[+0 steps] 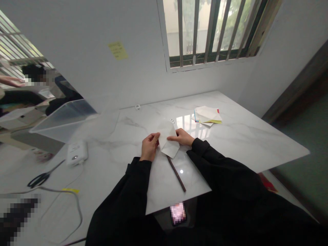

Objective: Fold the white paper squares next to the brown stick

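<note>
A folded sheet of white paper (167, 140) is held just above the white marble table (230, 136), in front of me. My left hand (149, 147) pinches its left edge with closed fingers. My right hand (182, 137) pinches the right side, thumb and fingers pressed on the paper. Both arms wear black sleeves. A thin dark stick or pencil (176, 173) lies on the table right below the paper, pointing toward me.
A small stack of coloured paper sheets (207, 115) lies farther back on the right. To the left are a clear plastic box (64, 119), a white device (76, 152) with a grey cable, and black scissors (39, 178). Another person sits at far left.
</note>
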The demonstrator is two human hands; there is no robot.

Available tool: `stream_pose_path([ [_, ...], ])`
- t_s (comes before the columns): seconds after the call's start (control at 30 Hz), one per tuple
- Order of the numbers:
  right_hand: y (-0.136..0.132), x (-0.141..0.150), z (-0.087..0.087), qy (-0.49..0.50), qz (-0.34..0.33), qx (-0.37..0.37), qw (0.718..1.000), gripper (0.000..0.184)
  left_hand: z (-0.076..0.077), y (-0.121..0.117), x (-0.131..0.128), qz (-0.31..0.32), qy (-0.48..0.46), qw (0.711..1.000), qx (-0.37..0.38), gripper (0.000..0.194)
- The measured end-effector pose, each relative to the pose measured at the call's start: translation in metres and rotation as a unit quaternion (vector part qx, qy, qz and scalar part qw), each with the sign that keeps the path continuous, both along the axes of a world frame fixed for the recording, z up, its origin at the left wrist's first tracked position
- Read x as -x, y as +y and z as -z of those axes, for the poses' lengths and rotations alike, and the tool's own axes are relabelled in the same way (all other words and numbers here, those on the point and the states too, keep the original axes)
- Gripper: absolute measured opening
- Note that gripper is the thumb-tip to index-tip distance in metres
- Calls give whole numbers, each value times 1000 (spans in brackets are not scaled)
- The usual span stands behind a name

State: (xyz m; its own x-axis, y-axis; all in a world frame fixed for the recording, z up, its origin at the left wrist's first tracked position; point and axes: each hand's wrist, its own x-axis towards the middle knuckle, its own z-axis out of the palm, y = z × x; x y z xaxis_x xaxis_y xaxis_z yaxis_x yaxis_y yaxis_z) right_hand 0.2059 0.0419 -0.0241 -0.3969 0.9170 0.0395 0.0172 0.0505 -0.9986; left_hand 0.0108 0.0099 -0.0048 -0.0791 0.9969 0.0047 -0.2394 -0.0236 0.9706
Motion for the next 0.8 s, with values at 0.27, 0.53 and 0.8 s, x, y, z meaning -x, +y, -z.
stream_pose_path([
  [0.27,1,-2,-2,65,69,56,994,33,5,1,-1,11,53,998,-10,47],
  [0.53,8,0,2,239,155,108,952,27,-6,-12,-5,30,194,973,-122,60],
  [0.8,8,3,4,222,147,110,958,29,-7,-16,-6,68,262,944,-191,40],
])
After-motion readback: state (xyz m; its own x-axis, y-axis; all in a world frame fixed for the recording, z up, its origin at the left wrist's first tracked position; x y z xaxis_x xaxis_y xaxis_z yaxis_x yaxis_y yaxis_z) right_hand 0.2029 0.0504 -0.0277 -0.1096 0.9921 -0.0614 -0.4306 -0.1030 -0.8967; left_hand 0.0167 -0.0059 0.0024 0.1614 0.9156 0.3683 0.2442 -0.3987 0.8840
